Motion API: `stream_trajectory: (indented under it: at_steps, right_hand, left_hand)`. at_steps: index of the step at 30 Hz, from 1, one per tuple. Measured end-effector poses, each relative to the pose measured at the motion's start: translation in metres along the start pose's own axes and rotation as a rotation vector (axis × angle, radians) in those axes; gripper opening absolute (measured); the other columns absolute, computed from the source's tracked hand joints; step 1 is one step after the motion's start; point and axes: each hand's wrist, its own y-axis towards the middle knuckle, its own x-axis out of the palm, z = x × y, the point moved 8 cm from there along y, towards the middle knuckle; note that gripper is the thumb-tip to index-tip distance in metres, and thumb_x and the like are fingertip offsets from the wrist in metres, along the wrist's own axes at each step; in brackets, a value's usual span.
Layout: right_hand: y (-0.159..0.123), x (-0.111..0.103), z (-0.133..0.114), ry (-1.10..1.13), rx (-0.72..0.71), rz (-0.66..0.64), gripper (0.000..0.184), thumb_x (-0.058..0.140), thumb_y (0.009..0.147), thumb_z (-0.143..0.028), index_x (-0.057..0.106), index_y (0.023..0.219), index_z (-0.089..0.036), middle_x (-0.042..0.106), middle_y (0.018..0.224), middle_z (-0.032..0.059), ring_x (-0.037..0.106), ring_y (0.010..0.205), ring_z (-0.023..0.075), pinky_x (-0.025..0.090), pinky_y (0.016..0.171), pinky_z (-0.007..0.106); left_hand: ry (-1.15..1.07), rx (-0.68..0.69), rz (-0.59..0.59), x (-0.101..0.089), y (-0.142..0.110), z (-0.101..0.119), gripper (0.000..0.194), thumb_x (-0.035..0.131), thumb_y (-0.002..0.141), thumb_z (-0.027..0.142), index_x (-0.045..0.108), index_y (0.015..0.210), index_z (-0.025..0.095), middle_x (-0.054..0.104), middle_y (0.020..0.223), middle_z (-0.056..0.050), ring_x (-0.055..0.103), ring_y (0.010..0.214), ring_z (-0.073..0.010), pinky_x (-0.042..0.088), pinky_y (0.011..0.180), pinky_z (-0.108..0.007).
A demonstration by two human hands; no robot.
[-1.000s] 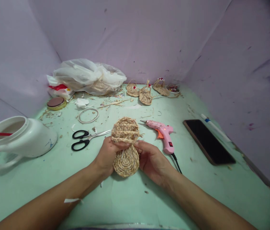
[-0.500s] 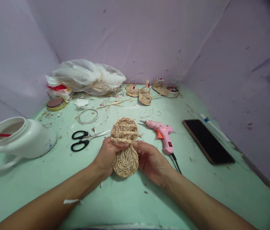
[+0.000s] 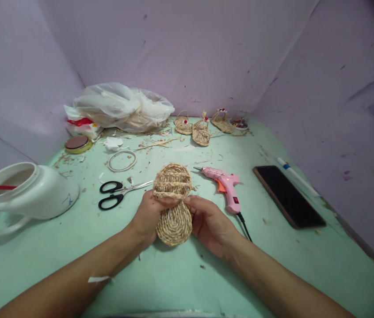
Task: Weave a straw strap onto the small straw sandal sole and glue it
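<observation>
A small woven straw sandal (image 3: 173, 207) with a braided strap across its front is held upright over the green table (image 3: 74, 247). My left hand (image 3: 147, 216) grips its left side, thumb on the strap's edge. My right hand (image 3: 208, 223) pinches its right side at the strap's other end. Both hands hold the sandal at its narrow waist.
Black-handled scissors (image 3: 116, 194) lie left of the sandal, a pink glue gun (image 3: 225, 185) right of it, a dark phone (image 3: 288, 196) and a pen (image 3: 298, 176) farther right. A white jug (image 3: 29, 190) lies on its side at left. Finished sandals (image 3: 202, 128), a ring (image 3: 122, 160), a tin lid (image 3: 77, 143) and a plastic bag (image 3: 120, 106) sit at the back.
Almost nothing differs: both hands keep the sandal in the same place, with only a slight shift of the view.
</observation>
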Motion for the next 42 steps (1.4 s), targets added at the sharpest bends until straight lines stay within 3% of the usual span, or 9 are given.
stream_trajectory:
  at_steps: [17,23,25,28,31,33,37,40,42]
  right_hand:
    - [-0.002,0.005,0.001,-0.012,0.010,-0.036,0.020,0.069,0.063,-0.023,0.050,0.057,-0.016,0.052,0.052,-0.0049,0.050,0.050,0.0084,0.040,0.053,0.022]
    - [-0.014,0.004,-0.001,-0.255,0.222,-0.160,0.032,0.066,0.067,-0.046,0.060,0.069,-0.015,0.059,0.059,0.0020,0.051,0.049,0.0109,0.046,0.054,0.029]
    - [-0.012,-0.007,-0.022,-0.487,0.097,-0.095,0.032,0.070,0.062,-0.045,0.061,0.064,-0.015,0.059,0.058,0.0023,0.050,0.047,0.0109,0.045,0.052,0.029]
    - [-0.015,-0.020,-0.077,-0.680,-0.406,0.157,0.021,0.073,0.061,-0.036,0.063,0.064,-0.018,0.059,0.059,0.0004,0.050,0.051,0.0105,0.045,0.055,0.027]
    - [-0.019,-0.014,-0.093,-0.697,-0.615,0.169,0.017,0.071,0.063,-0.035,0.067,0.071,-0.020,0.061,0.072,0.0021,0.053,0.064,0.0134,0.047,0.059,0.028]
    - [-0.016,-0.010,-0.089,-0.642,-0.591,0.106,0.020,0.069,0.066,-0.038,0.067,0.075,-0.020,0.062,0.077,0.0031,0.054,0.069,0.0150,0.049,0.059,0.028]
    - [-0.015,-0.011,-0.081,-0.469,-0.517,0.043,0.023,0.063,0.072,-0.040,0.065,0.083,-0.020,0.063,0.078,0.0029,0.056,0.069,0.0143,0.049,0.060,0.028]
    - [-0.018,-0.020,-0.081,-0.378,-0.504,0.119,0.023,0.067,0.068,-0.037,0.062,0.083,-0.021,0.063,0.077,0.0021,0.056,0.065,0.0132,0.049,0.058,0.027]
    - [-0.016,-0.022,-0.073,-0.342,-0.416,0.139,0.025,0.069,0.064,-0.038,0.061,0.079,-0.019,0.063,0.075,0.0030,0.054,0.060,0.0134,0.049,0.053,0.028]
  left_hand:
    - [0.014,-0.032,0.016,0.000,-0.001,0.001,0.017,0.067,0.052,0.007,0.067,0.069,0.009,0.070,0.063,-0.008,0.065,0.058,-0.0210,0.052,0.060,-0.032]
    - [0.193,-0.022,0.003,-0.010,0.005,0.029,0.017,0.066,0.050,0.008,0.066,0.067,0.010,0.066,0.059,-0.006,0.060,0.052,-0.0195,0.050,0.053,-0.031]
    - [0.376,0.038,-0.015,-0.014,0.006,0.046,0.018,0.067,0.050,0.010,0.067,0.068,0.011,0.064,0.059,-0.003,0.058,0.053,-0.0174,0.047,0.051,-0.027]
    - [0.833,0.135,0.007,-0.016,0.002,0.066,0.008,0.066,0.048,0.008,0.063,0.054,0.012,0.055,0.048,0.001,0.048,0.044,-0.0111,0.034,0.041,-0.018]
    - [1.015,0.105,-0.011,-0.011,-0.003,0.066,0.008,0.064,0.049,0.010,0.058,0.045,0.013,0.048,0.041,0.003,0.040,0.038,-0.0081,0.025,0.036,-0.017]
    - [0.898,-0.009,-0.084,-0.006,-0.004,0.054,0.006,0.063,0.048,0.009,0.059,0.046,0.013,0.051,0.043,0.002,0.044,0.039,-0.0097,0.030,0.038,-0.019]
    - [0.338,-0.241,-0.217,0.006,-0.005,0.024,0.016,0.068,0.045,0.006,0.067,0.060,0.009,0.065,0.058,-0.008,0.058,0.052,-0.0178,0.047,0.055,-0.029]
    - [0.090,-0.231,-0.174,0.007,-0.001,0.018,0.022,0.069,0.050,0.004,0.069,0.071,0.007,0.067,0.065,-0.010,0.062,0.059,-0.0192,0.049,0.063,-0.031]
    - [0.013,-0.200,-0.113,0.003,0.002,0.017,0.020,0.067,0.053,0.002,0.069,0.072,0.007,0.068,0.065,-0.009,0.063,0.060,-0.0185,0.049,0.065,-0.030]
